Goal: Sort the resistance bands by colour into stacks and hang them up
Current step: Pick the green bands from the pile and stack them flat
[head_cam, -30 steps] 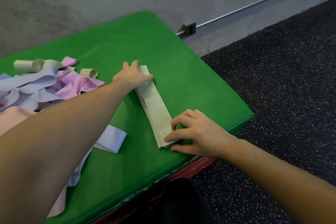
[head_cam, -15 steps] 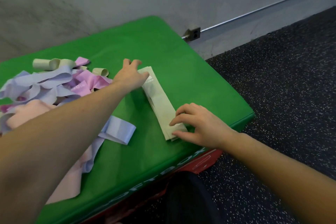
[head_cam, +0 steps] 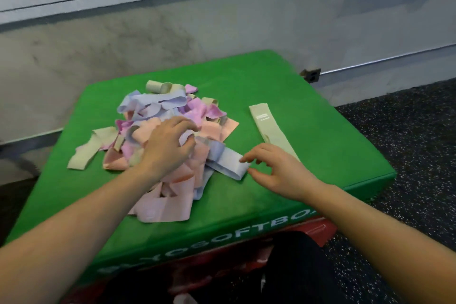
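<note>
Once both hands left the sage-green band stack (head_cam: 271, 131) at 2 o'clock, left hand (head_cam: 167, 145) clawed into the mixed pile (head_cam: 158, 136) at 10, grip unclear; right hand (head_cam: 274, 168) pinched a lavender band (head_cam: 229, 165) end, so next colour had started

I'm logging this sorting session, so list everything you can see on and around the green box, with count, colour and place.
soft box: one, green, centre, on something red
band pile: many tangled, lilac, pink, peach, beige, box's left half
beige stack: one neat stack, box's right side
lilac band: one, pile's right edge
floor: dark speckled, right
wall: grey, behind
left hand: fingers curled in the pile
right hand: fingertips at the lilac band's end
</note>
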A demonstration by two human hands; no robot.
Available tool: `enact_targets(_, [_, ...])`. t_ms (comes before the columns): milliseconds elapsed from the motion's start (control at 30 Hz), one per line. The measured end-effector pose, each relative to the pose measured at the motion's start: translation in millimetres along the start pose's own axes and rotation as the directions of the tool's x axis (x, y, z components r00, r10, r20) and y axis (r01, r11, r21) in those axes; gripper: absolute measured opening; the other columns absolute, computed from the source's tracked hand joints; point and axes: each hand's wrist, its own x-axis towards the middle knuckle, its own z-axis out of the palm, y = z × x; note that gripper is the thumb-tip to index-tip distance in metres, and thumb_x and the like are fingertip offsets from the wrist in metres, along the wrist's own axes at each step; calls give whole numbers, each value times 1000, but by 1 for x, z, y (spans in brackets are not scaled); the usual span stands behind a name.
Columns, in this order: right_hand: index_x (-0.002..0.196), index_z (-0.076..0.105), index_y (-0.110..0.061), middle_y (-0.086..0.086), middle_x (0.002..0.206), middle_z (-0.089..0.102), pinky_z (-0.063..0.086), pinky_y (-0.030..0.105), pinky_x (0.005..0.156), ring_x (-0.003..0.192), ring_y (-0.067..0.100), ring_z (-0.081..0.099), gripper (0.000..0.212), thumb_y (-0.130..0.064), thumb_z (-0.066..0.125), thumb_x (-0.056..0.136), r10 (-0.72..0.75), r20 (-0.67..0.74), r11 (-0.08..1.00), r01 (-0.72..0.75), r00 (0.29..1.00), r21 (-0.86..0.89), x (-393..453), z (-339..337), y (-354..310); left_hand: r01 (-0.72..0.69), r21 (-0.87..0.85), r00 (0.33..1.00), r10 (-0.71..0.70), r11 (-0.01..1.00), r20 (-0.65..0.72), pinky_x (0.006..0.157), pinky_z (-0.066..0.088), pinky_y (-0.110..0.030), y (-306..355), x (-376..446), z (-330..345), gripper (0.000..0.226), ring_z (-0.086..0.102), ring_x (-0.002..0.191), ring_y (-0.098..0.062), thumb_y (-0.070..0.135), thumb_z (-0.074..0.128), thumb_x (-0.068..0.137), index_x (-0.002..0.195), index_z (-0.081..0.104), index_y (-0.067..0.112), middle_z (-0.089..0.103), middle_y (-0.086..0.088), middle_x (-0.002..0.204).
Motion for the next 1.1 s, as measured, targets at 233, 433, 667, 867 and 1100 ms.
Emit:
enact_targets(233, [117,65,-28,-19,105,60,38,7,80,94,-2,55,23,-23,64,95,-38,69,997,34,997,62,38,42,-53,148,-73,974,-158,986,-163,100,40,-43,-77,-83,-21,24,52,116,-23,27,59,88,108,67,17,60,1,119])
enact_targets(433, [122,62,-31,-22,112,62,52,30,87,100,2,59,27,-24,59,96,-90,178,989,66,980,136,78,85,-106,350,-183,931,-363,919,-40,115,33,-46,-112,-130,-17,26,42,134,-10,31,61,91,117,55,32,50,11,137])
enact_targets(667, [118,68,-18,1,117,67,43,30,92,107,16,56,31,-7,57,92,-320,237,940,340,917,-44,131,134,-164,318,-263,932,-352,911,-92,111,39,-48,-128,-140,-3,46,50,130,-18,23,67,89,132,50,28,53,3,141])
enact_targets(867, [126,59,-24,0,110,69,34,32,83,103,23,60,33,-24,58,92,-335,334,807,451,881,-381,168,164,-162,371,-244,917,-395,896,-57,108,43,-45,-144,-126,13,50,52,127,-26,20,61,88,136,46,23,54,-4,140])
enact_targets(1100, [121,63,-36,-6,115,60,32,37,85,107,24,54,30,-47,50,96,-179,338,692,362,924,-624,180,159,-111,284,-53,958,-286,957,-32,124,17,-39,-145,-129,22,54,22,150,-12,42,37,99,151,35,25,30,2,161])
